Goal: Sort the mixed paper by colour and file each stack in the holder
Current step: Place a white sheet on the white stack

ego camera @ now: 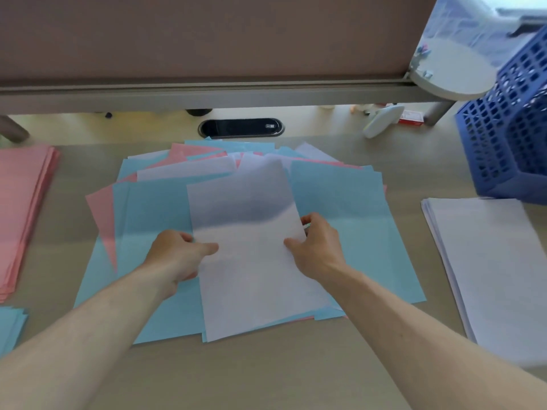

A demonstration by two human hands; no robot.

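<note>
A mixed pile of blue, pink and white sheets [154, 214] is spread over the middle of the desk. On top of it lies a white sheet [251, 261]. My left hand [177, 255] pinches its left edge, thumb on top. My right hand [316, 247] pinches its right edge the same way. A pink stack [20, 208] lies at the far left, a blue stack [10, 327] at the lower left corner, and a white stack [491, 267] at the right. The blue mesh file holder [509, 137] stands at the back right.
A desk partition [207, 39] runs along the back, with a black cable grommet [241, 127] below it. A white stapler [381, 119] and a small red box [410, 117] lie near the holder. A pale round lamp base [453, 69] sits beside the partition's end.
</note>
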